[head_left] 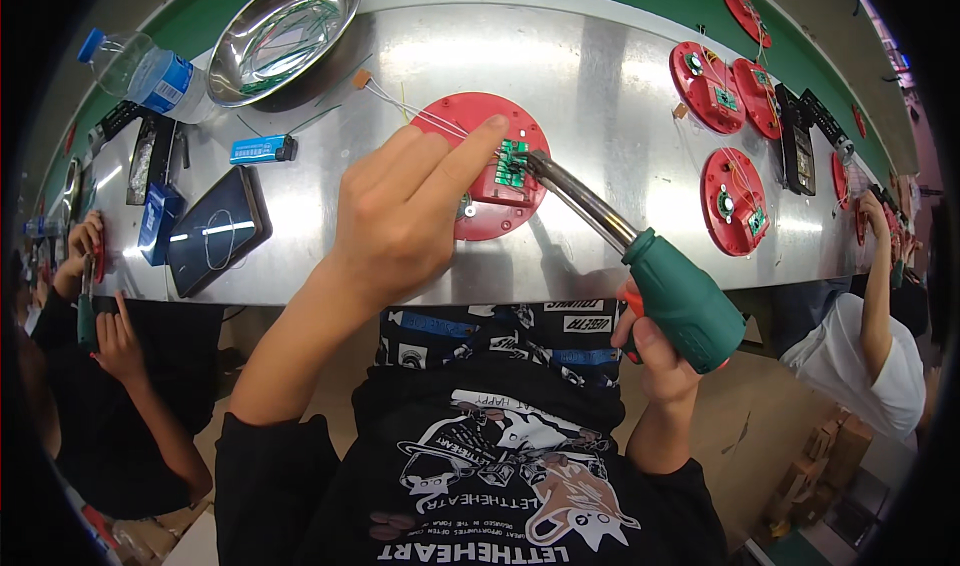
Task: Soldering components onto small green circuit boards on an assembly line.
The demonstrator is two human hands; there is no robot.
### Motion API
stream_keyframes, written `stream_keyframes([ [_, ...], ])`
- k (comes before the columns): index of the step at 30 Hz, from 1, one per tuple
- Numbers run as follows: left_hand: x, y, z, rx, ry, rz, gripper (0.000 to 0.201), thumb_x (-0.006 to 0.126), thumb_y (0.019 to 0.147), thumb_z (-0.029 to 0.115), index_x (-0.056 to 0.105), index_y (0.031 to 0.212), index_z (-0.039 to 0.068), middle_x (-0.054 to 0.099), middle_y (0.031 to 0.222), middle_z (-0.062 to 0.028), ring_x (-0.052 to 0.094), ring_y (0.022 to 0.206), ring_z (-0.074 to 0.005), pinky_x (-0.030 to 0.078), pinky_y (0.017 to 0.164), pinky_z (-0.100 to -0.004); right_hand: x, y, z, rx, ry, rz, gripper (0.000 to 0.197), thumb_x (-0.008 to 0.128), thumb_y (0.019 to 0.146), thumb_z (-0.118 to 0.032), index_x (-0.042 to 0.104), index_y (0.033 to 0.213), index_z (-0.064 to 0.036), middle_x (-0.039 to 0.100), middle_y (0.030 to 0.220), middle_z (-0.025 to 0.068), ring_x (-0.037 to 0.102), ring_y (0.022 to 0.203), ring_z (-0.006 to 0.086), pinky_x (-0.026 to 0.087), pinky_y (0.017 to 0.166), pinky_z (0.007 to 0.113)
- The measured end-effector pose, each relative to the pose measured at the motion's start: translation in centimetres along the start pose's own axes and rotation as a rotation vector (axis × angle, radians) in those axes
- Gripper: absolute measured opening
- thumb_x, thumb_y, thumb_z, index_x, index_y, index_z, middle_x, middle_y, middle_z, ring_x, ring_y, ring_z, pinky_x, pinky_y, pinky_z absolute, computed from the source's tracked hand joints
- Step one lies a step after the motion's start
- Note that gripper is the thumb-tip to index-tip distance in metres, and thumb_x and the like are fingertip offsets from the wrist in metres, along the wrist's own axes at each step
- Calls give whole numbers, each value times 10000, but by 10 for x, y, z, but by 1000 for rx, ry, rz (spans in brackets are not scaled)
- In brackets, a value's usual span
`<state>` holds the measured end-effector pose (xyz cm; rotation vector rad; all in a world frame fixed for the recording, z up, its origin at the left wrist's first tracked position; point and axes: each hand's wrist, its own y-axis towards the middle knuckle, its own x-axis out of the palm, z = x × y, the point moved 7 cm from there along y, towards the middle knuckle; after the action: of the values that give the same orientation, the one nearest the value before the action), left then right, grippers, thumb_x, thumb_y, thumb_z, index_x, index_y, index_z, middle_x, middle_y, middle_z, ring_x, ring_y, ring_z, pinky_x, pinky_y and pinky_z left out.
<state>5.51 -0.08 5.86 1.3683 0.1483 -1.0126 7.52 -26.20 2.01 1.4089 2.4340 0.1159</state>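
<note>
A red round plastic housing (523, 126) lies on the metal table in front of me, with a small green circuit board (511, 171) on it. My left hand (395, 206) rests over its left side, index finger stretched toward the board's upper edge and the other fingers curled; the thumb and whatever they pinch are hidden. Thin white wires (415, 111) run from an orange connector (362, 79) to beside that finger. My right hand (665, 361) grips a green-bodied soldering gun (685, 296) from below. The gun's metal tip meets the right part of the board.
At the far left are a steel bowl (222, 66) of green wires, a water bottle (165, 81), a blue packet (262, 149) and a dark flat case (185, 251). Several red housings (715, 211) lie to the right. Other people's hands (118, 341) work at both sides.
</note>
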Motion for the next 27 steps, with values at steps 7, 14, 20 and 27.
stream_keyframes([
  [7, 0, -2, -6, -114, -105, -22, 158, 700, 738, -65, 668, 883, -9, 640, 788, -107, 586, 682, -284, 491, 594, -381, 3, -3, -2, 197, 70, 212, 240, 735, 739, -52, 697, 947, 63, 662, 799, 120, 630, 639, 203, 503, 608, 284],
  [14, 3, -2, -3, -86, -89, -49, 168, 701, 724, -50, 697, 886, -7, 650, 800, -103, 607, 719, -285, 512, 632, -374, 4, 1, -5, 180, 74, 183, 231, 734, 732, -53, 695, 924, 68, 664, 802, 125, 631, 640, 208, 503, 611, 282],
  [20, 6, -2, -4, -76, -81, -55, 176, 703, 726, -49, 700, 898, -12, 656, 810, -105, 616, 730, -287, 522, 648, -381, 6, 3, -3, 212, 109, 185, 233, 733, 722, -46, 700, 925, 65, 667, 797, 120, 631, 633, 204, 502, 608, 281],
  [27, 5, 0, -4, -68, -100, -65, 156, 691, 754, -47, 697, 906, -14, 664, 827, -109, 628, 751, -293, 527, 665, -384, -1, -13, 10, 81, 5, -3, 416, 614, 892, -55, 569, 1274, 104, 660, 1035, 226, 610, 599, 213, 495, 541, 303],
])
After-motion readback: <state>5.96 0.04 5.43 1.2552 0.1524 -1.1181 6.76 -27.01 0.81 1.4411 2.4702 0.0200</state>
